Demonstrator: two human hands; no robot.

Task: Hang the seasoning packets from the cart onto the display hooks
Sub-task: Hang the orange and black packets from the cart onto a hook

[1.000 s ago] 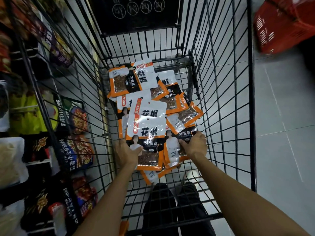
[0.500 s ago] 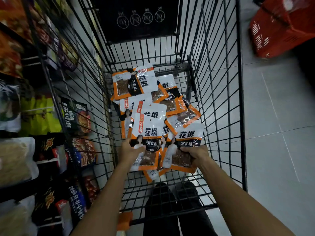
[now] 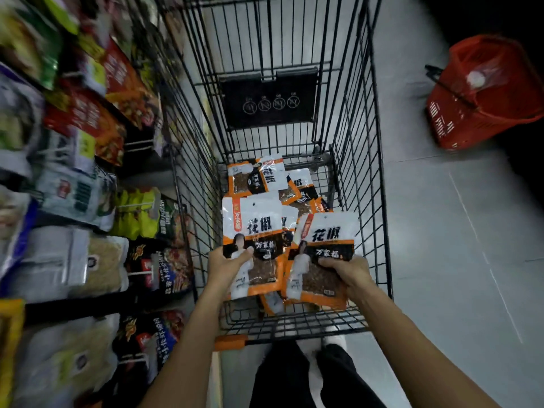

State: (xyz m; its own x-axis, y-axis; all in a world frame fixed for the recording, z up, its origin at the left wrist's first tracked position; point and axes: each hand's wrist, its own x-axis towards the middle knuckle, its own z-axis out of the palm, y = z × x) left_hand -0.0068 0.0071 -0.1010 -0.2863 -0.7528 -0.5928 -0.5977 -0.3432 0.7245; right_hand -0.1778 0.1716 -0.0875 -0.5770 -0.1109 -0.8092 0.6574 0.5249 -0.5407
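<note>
While I look down through the head camera, I see two seasoning packets held up over the cart. The left packet (image 3: 253, 228) is white on top with big black letters. Lower down it is orange and black, with brown bits showing through a clear window. The left hand (image 3: 228, 265) grips it at its lower left side. The thumb (image 3: 246, 252) presses on the front, and the other fingers are hidden behind the packet. The right packet (image 3: 325, 240) looks the same and sits just beside the first one, a bit lower. The right hand (image 3: 346, 272) grips it at its lower right side, with its fingers (image 3: 329, 262) curled over the front. Both packets stand upright with their tops pointing away from me.

Under and behind them, more packets (image 3: 259, 178) lie in a messy pile on the bottom of the cart (image 3: 374, 172), some on top of others. The cart is made of black wire. A black sign (image 3: 268, 101) with four round marks hangs at its far end. An orange piece (image 3: 231, 342) sits on the bar close to me.

Left of the cart is a shelf wall full of hanging bags (image 3: 88, 113), mostly blurred. Some yellow-green bags (image 3: 135, 216) hang near the cart. On the right is a grey tiled floor (image 3: 441, 231). A red basket (image 3: 482, 92) stands on it, well apart from the cart. At the bottom I see legs in black trousers (image 3: 282, 378).
</note>
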